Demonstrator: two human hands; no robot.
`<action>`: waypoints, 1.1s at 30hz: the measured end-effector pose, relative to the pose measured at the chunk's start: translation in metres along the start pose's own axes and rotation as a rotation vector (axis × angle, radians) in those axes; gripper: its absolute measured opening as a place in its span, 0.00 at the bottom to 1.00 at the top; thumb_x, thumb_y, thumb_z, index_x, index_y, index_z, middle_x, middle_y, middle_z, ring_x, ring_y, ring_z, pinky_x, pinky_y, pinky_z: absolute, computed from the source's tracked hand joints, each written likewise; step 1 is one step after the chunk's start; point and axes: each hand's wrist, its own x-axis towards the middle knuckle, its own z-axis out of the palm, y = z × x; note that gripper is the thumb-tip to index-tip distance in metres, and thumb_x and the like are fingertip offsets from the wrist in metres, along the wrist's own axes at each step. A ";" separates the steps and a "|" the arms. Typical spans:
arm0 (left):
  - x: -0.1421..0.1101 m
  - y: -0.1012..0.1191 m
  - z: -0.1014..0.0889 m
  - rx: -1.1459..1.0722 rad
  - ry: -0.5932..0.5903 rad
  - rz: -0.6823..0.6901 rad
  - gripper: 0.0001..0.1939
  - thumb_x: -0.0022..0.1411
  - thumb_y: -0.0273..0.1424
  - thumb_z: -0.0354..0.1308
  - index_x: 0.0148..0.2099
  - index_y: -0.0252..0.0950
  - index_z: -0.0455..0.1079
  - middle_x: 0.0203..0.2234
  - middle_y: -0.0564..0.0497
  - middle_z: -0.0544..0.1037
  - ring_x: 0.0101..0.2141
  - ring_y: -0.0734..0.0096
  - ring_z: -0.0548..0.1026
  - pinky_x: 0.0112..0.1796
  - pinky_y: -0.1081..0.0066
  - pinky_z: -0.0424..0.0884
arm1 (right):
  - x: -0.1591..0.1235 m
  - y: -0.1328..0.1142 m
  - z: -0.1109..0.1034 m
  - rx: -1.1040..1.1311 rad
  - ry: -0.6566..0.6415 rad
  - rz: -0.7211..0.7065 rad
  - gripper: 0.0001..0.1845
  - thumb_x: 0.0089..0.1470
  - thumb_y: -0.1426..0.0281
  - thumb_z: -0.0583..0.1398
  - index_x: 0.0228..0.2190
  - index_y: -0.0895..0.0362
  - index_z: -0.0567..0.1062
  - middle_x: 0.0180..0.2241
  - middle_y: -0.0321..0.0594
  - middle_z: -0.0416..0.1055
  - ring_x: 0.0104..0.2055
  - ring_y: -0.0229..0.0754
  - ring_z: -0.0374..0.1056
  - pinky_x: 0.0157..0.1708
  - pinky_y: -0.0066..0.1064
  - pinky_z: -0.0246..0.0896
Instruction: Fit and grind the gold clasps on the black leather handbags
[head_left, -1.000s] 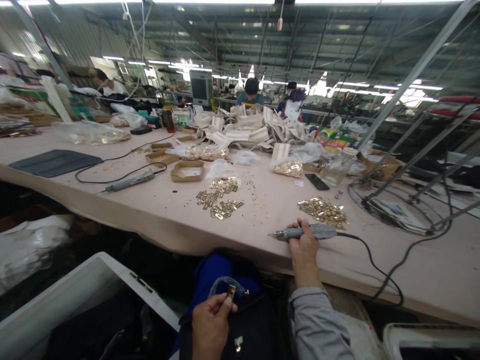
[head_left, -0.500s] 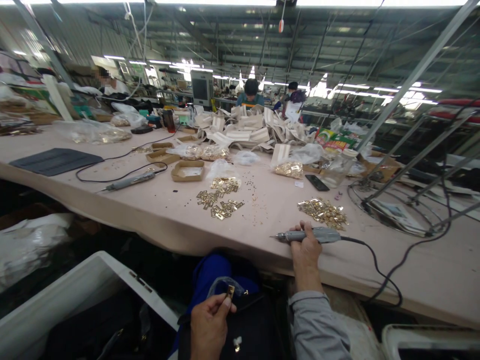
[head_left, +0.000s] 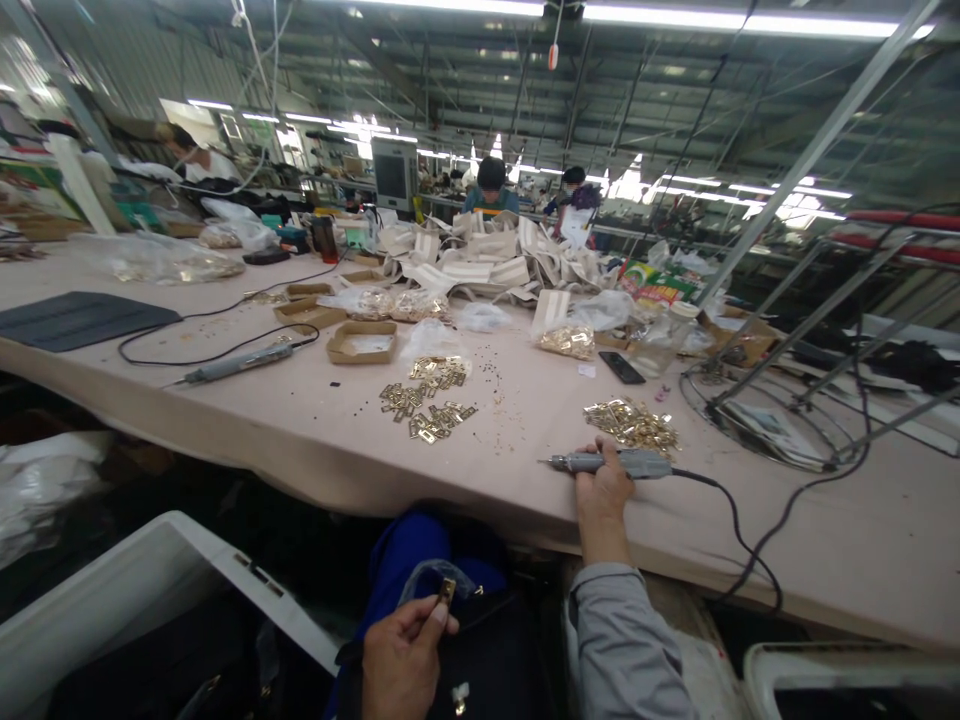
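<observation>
My left hand (head_left: 405, 650) pinches a small gold metal plate (head_left: 447, 590) between thumb and fingers, above a dark bag (head_left: 495, 660) on my lap. A gold fitting (head_left: 460, 698) shows on the bag's front, and a clear plastic wrap (head_left: 431, 578) lies along its top. At the table's front edge, my right hand (head_left: 606, 488) is closed around a grey electric screwdriver (head_left: 637, 463), whose tip points left. Behind the screwdriver lies a heap of gold metal parts (head_left: 634, 424). Several flat gold frame pieces (head_left: 427, 405) are spread left of it.
A second electric screwdriver (head_left: 240, 363) lies at left near a cardboard tray (head_left: 363, 345). A phone (head_left: 622, 367) and a wire stand (head_left: 757, 440) are at right. Pale straps (head_left: 487, 255) are piled at the back. White bins (head_left: 247, 580) flank my lap. Co-workers sit beyond.
The view has shifted slightly, so the table and things on it sit a little further left. Both hands keep their holds on the metal plate and the electric screwdriver.
</observation>
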 end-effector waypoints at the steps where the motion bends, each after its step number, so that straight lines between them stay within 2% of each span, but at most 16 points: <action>1: 0.000 -0.001 0.000 -0.001 -0.001 0.000 0.29 0.43 0.59 0.69 0.27 0.34 0.81 0.15 0.46 0.78 0.20 0.60 0.76 0.17 0.71 0.67 | 0.001 0.001 0.000 -0.004 0.004 -0.016 0.21 0.45 0.70 0.72 0.37 0.58 0.70 0.34 0.33 0.72 0.27 0.32 0.66 0.27 0.28 0.69; 5: 0.001 -0.002 0.000 0.017 -0.010 0.010 0.29 0.44 0.59 0.69 0.27 0.34 0.81 0.12 0.48 0.76 0.20 0.58 0.77 0.17 0.71 0.68 | 0.002 0.002 -0.001 -0.009 0.003 -0.033 0.22 0.45 0.69 0.73 0.37 0.57 0.69 0.34 0.34 0.73 0.28 0.32 0.66 0.26 0.28 0.69; 10: 0.001 0.000 0.000 0.014 -0.015 0.002 0.32 0.42 0.60 0.69 0.29 0.33 0.82 0.21 0.43 0.83 0.21 0.59 0.78 0.16 0.71 0.68 | 0.004 -0.002 -0.006 0.008 -0.035 -0.011 0.20 0.47 0.69 0.72 0.38 0.56 0.68 0.35 0.31 0.72 0.28 0.30 0.66 0.29 0.27 0.70; 17: -0.001 0.003 0.001 0.018 -0.008 -0.020 0.34 0.41 0.62 0.68 0.29 0.32 0.82 0.22 0.42 0.83 0.19 0.60 0.77 0.14 0.71 0.65 | 0.012 -0.008 -0.008 0.032 -0.098 0.093 0.15 0.54 0.68 0.68 0.38 0.56 0.68 0.34 0.31 0.69 0.28 0.30 0.65 0.31 0.26 0.70; 29: -0.001 0.003 0.000 0.015 -0.028 -0.011 0.36 0.41 0.64 0.67 0.30 0.32 0.82 0.22 0.42 0.83 0.17 0.64 0.74 0.13 0.72 0.61 | 0.009 -0.008 -0.008 0.020 -0.033 0.041 0.20 0.50 0.69 0.71 0.39 0.55 0.66 0.36 0.32 0.71 0.28 0.30 0.66 0.29 0.27 0.69; 33: 0.002 -0.002 0.001 -0.019 -0.020 0.003 0.33 0.41 0.61 0.69 0.29 0.33 0.82 0.21 0.43 0.83 0.18 0.63 0.75 0.14 0.73 0.63 | 0.010 -0.008 -0.007 0.006 -0.023 0.019 0.20 0.52 0.68 0.71 0.37 0.55 0.65 0.32 0.29 0.69 0.27 0.30 0.65 0.28 0.26 0.69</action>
